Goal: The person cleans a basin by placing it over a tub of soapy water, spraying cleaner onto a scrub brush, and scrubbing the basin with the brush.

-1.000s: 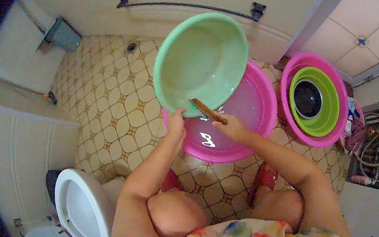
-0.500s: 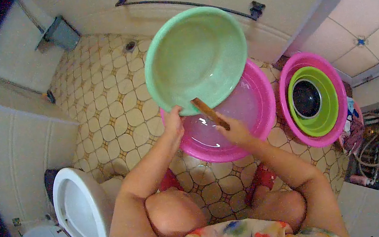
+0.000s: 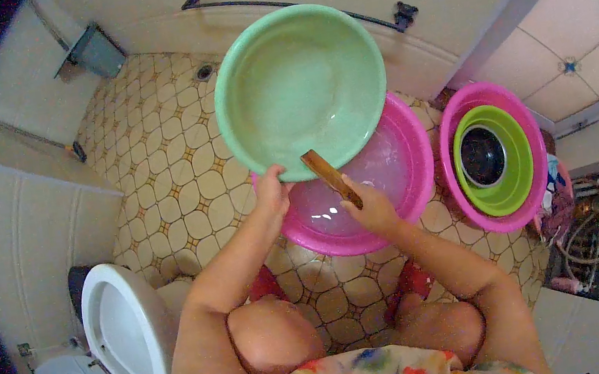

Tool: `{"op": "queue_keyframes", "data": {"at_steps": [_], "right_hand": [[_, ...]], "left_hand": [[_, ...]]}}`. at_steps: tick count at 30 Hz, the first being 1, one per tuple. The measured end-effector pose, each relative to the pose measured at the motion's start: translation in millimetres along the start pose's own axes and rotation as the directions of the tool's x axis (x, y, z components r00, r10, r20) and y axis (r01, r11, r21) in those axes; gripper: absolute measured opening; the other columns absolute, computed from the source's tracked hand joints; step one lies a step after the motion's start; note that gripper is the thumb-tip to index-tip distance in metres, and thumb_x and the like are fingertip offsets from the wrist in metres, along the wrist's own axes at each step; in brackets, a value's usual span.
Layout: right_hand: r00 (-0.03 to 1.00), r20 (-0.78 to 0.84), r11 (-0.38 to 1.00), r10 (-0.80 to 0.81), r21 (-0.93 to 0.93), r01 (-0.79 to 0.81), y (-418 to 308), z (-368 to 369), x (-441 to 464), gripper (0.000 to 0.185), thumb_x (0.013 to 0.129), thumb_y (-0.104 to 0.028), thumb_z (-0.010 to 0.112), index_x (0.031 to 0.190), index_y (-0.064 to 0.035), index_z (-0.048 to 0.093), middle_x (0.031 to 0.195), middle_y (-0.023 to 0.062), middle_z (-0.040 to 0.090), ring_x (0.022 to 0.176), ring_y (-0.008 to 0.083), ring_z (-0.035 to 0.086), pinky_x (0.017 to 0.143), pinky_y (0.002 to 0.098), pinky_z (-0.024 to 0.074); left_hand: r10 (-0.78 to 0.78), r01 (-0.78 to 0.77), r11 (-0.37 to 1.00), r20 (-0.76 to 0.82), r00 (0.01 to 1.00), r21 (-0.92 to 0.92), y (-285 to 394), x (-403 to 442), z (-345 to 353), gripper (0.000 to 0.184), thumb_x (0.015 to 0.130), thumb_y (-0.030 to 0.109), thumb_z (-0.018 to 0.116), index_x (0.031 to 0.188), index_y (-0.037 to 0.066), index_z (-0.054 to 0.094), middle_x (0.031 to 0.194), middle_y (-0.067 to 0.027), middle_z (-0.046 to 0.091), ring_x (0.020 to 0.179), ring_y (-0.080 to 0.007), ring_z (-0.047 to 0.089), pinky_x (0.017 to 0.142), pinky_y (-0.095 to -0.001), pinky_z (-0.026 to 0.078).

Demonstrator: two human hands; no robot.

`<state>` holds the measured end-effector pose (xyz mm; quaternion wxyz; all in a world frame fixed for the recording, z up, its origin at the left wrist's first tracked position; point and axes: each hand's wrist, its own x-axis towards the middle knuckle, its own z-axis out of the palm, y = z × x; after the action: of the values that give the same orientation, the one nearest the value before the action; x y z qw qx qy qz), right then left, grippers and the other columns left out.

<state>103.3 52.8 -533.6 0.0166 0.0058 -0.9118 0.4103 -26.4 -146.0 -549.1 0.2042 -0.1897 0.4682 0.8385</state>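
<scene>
My left hand (image 3: pixel 272 191) is closed round the near rim of a large light-green basin (image 3: pixel 293 88), thumb over the edge. The basin is tilted, its inside facing me, above a pink tub (image 3: pixel 420 170). Cloudy water (image 3: pixel 333 209) fills part of that tub. In my right hand (image 3: pixel 373 209) is a narrow flat wooden scrub brush (image 3: pixel 330 176); any bristles are hidden underneath. Its far end overlaps the green basin's lower rim in this view; whether they touch, I cannot tell.
A second pink tub (image 3: pixel 457 191) on the right holds a lime-green basin (image 3: pixel 522 194) and a dark round pan (image 3: pixel 482 155). Cloths (image 3: pixel 555 208) lie beside it. A white toilet (image 3: pixel 154 337) stands at left, a floor drain (image 3: pixel 204 72) behind, a wall bar (image 3: pixel 304 4) at the back.
The green basin has shifted slightly up and to the left, its inside turned more toward me. The brush stays at the near rim, with both hands keeping their hold.
</scene>
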Motion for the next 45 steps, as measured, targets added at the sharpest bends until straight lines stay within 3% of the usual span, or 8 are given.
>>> {"op": "queue_keyframes", "data": {"at_steps": [8,12,14,23,35,38,42,45], "right_hand": [[0.967,-0.127,0.857,0.223,-0.447,-0.256,40,-81,44,0.050,0.084,-0.031,0.048,0.131,-0.0186,0.037,0.103,0.0206,0.057,0.083,0.0364,0.059,0.072,0.0480,0.0479],[0.993,0.028,0.965,0.118,-0.239,-0.108,33,-28,26,0.051,0.084,-0.031,0.050,0.131,-0.0170,0.037,0.103,0.0208,0.058,0.085,0.0372,0.059,0.075,0.0459,0.0472],[0.992,0.112,0.976,0.059,0.202,-0.081,2,-8,15,0.054,0.079,-0.026,0.061,0.129,-0.0156,0.042,0.101,0.0180,0.059,0.092,0.0345,0.058,0.078,0.0426,0.0464],[0.935,-0.106,0.861,0.337,-0.367,-0.352,26,-73,53,0.049,0.081,-0.029,0.056,0.127,-0.0187,0.043,0.110,0.0175,0.056,0.093,0.0366,0.057,0.080,0.0456,0.0455],[0.953,-0.220,0.978,0.206,0.025,-0.206,31,-63,33,0.049,0.078,-0.028,0.060,0.123,-0.0104,0.048,0.110,0.0177,0.057,0.101,0.0333,0.055,0.087,0.0393,0.0431],[0.951,-0.206,0.973,0.229,0.024,-0.229,20,-69,29,0.049,0.078,-0.029,0.061,0.121,-0.0096,0.049,0.108,0.0182,0.058,0.100,0.0323,0.056,0.087,0.0389,0.0429],[0.971,-0.047,0.970,0.234,0.074,-0.231,-22,-96,24,0.050,0.078,-0.032,0.061,0.121,-0.0097,0.050,0.105,0.0184,0.060,0.098,0.0315,0.057,0.086,0.0379,0.0432],[0.957,0.076,0.951,0.278,0.116,-0.286,-56,-113,27,0.052,0.078,-0.036,0.061,0.122,-0.0106,0.049,0.097,0.0167,0.059,0.089,0.0296,0.057,0.077,0.0362,0.0436]], "left_hand": [[-0.006,0.006,0.998,-0.003,1.000,0.058,-3,8,-13,0.052,0.076,0.011,0.049,0.123,0.000,0.032,0.121,-0.0160,0.042,0.109,-0.0307,0.046,0.094,-0.0427,0.041],[-0.038,0.038,0.999,-0.002,0.999,-0.008,-5,12,-11,0.045,0.075,0.005,0.048,0.119,0.001,0.037,0.113,-0.0126,0.048,0.099,-0.0260,0.052,0.083,-0.0374,0.047],[-0.054,0.054,0.998,-0.009,0.999,-0.036,-9,16,-15,0.043,0.075,0.003,0.049,0.118,0.002,0.039,0.110,-0.0108,0.051,0.095,-0.0236,0.055,0.078,-0.0348,0.050],[-0.012,0.018,0.996,-0.060,0.998,0.092,5,5,-6,0.043,0.078,0.010,0.051,0.120,0.004,0.039,0.110,-0.0111,0.052,0.095,-0.0234,0.056,0.077,-0.0350,0.052],[-0.326,0.310,0.931,0.058,0.944,0.191,-6,-1,-4,0.041,0.086,0.029,0.053,0.121,0.009,0.041,0.111,-0.0091,0.055,0.095,-0.0206,0.059,0.075,-0.0313,0.051],[-0.323,0.303,0.910,0.029,0.946,0.283,4,-5,-17,0.043,0.085,0.028,0.057,0.119,0.007,0.042,0.108,-0.0116,0.054,0.088,-0.0208,0.059,0.068,-0.0306,0.053],[-0.318,0.278,0.885,0.050,0.947,0.374,10,35,-69,0.039,0.085,0.032,0.056,0.116,0.010,0.049,0.104,-0.0054,0.054,0.088,-0.0188,0.055,0.079,-0.0328,0.046],[-0.203,0.147,0.837,0.050,0.978,0.527,82,-56,-29,0.040,0.087,0.029,0.052,0.122,0.013,0.045,0.110,-0.0028,0.053,0.099,-0.0165,0.051,0.087,-0.0352,0.041]]}}
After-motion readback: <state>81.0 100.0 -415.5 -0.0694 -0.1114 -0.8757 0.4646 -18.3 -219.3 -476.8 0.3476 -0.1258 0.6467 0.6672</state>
